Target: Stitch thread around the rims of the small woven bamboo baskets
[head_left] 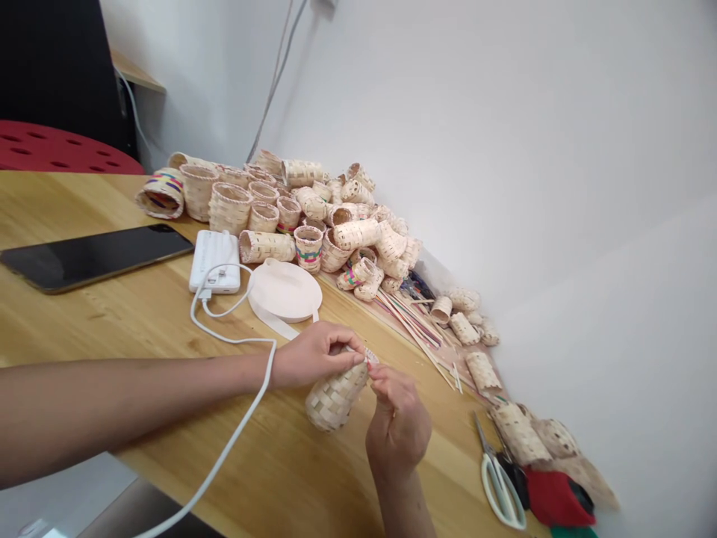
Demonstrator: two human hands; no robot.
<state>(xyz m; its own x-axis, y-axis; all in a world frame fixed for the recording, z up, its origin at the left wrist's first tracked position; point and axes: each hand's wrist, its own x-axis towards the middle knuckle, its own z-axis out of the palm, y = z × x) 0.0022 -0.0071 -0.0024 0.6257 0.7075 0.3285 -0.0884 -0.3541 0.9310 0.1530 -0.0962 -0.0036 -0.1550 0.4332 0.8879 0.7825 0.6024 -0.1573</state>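
Basket of pale woven strips (pixel 334 400), just one, below frame centre, rim pointing upper right, long axis slanting up from lower left. Clamped at its rim, fingertips of bare left hand (pixel 320 354) and bare right hand (pixel 399 422); towards upper left, one white tape roll (pixel 287 290), one white power bank (pixel 213 258), one black phone (pixel 98 254).

Glossy black phone (pixel 98 255), smooth wooden table (pixel 269 478)

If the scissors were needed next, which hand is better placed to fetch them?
Probably the right hand: it is nearer the scissors, while the left hand lies across the woven basket from them. Both have fingers at its rim.
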